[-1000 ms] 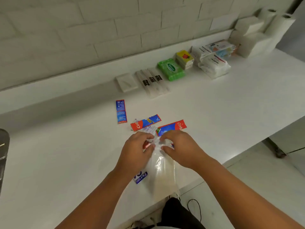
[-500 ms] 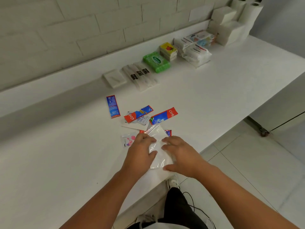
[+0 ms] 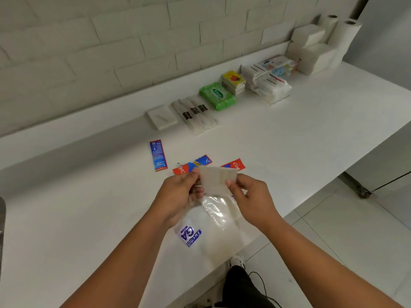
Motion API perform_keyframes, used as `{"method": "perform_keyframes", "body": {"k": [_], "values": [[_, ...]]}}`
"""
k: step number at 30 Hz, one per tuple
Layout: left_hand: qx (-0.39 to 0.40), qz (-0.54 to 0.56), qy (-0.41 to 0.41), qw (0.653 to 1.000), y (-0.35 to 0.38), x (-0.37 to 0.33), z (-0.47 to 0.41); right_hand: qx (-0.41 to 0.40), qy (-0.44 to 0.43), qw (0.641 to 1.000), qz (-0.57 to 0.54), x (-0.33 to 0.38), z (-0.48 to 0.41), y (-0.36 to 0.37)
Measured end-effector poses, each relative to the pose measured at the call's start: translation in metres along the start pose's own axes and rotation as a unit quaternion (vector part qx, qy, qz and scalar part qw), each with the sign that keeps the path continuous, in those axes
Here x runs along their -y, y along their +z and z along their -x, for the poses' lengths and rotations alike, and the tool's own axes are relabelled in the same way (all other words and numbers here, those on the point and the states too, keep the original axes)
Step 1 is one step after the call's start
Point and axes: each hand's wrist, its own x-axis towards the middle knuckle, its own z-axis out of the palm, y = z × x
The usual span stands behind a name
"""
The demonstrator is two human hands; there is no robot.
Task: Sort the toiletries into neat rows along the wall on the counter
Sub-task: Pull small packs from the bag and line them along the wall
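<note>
Your left hand (image 3: pixel 182 192) and right hand (image 3: pixel 251 196) each pinch one side edge of a packet (image 3: pixel 219 180) between thumb and fingers. You hold it just above the near part of the worktop (image 3: pixel 311 121).

The packet is flat, roughly square and milky white. No print on it can be read.

Below your hands a clear bag (image 3: pixel 220 212) lies flat at the near edge of the worktop. Beside the bag, under your left wrist, lies a white sachet (image 3: pixel 190 235) with large blue letters GA, upside down to you. Its smaller print is unreadable.

Beyond the packet lie two red sachets. The left one (image 3: pixel 192 166) shows "Colg" and the right one (image 3: pixel 235 165) shows "Col". To their left a blue sachet (image 3: pixel 158 154) lies apart, its small white text too fine to read.

A row runs along the wall (image 3: pixel 133 52), from left to right:
- a white flat pack (image 3: pixel 161 116)
- wrapped sticks (image 3: pixel 195 113) with black labels
- a green pack (image 3: pixel 216 95) with a white oval label, blurred
- stacked yellow packs (image 3: pixel 233 82) with a red fruit picture
- white tissue packs (image 3: pixel 271 85)
- white boxes (image 3: pixel 311 50)
- two upright rolls (image 3: pixel 342 30)
</note>
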Motion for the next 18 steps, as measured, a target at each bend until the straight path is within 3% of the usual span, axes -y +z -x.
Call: {"method": "perform_keyframes", "body": {"k": [2, 5, 10, 14, 16, 18], "values": [[-0.009, -0.047, 0.018, 0.999, -0.002, -0.008, -0.003, 0.015, 0.024, 0.999, -0.034, 0.006, -0.02, -0.002], [-0.057, -0.174, 0.111, 0.977, -0.008, -0.022, -0.015, 0.072, 0.021, 0.997, -0.037, 0.016, -0.049, -0.006], [-0.087, -0.294, 0.254, 0.917, -0.008, -0.054, -0.039, 0.184, -0.019, 0.981, 0.065, 0.03, -0.094, -0.005], [-0.067, -0.436, 0.297, 0.847, -0.008, -0.079, -0.055, 0.253, -0.08, 0.958, 0.108, 0.038, -0.135, 0.0], [-0.081, -0.498, 0.298, 0.81, -0.01, -0.09, -0.064, 0.253, -0.113, 0.952, 0.133, 0.042, -0.161, 0.003], [-0.099, -0.528, 0.279, 0.796, -0.014, -0.097, -0.074, 0.228, -0.12, 0.958, 0.124, 0.045, -0.186, 0.004]]}}
